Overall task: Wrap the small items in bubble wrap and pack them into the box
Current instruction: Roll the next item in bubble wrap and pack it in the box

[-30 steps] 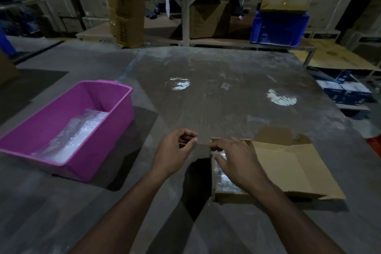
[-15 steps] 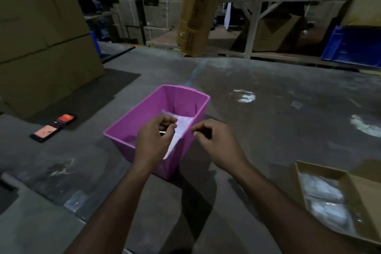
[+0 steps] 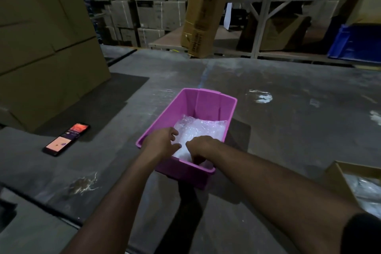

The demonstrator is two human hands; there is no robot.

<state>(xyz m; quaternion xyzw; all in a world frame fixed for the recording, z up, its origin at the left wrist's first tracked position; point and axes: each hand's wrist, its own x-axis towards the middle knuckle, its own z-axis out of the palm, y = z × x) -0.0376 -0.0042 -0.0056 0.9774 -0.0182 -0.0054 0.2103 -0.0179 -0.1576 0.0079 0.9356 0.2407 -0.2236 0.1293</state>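
Observation:
A pink plastic bin (image 3: 208, 102) stands on the grey surface with crumpled bubble wrap (image 3: 203, 128) inside. Both my hands reach into its near end. My left hand (image 3: 162, 142) has thumb and fingers curled round the wrap's near left edge. My right hand (image 3: 201, 147) dips its fingers down behind the bin's near wall, where they are hidden. At the right edge lies the open cardboard box (image 3: 338, 177) with clear wrapped items (image 3: 369, 189) in it.
A lit phone (image 3: 66, 139) lies on the surface to the left. Large cartons (image 3: 41, 47) are stacked at the far left. A tall carton (image 3: 203, 10) leans at the back, with racking and a blue crate (image 3: 354, 41) behind.
My view swung left from the cardboard box to the pink bin. Both hands moved from above the box, across, and down into the bin onto the bubble wrap.

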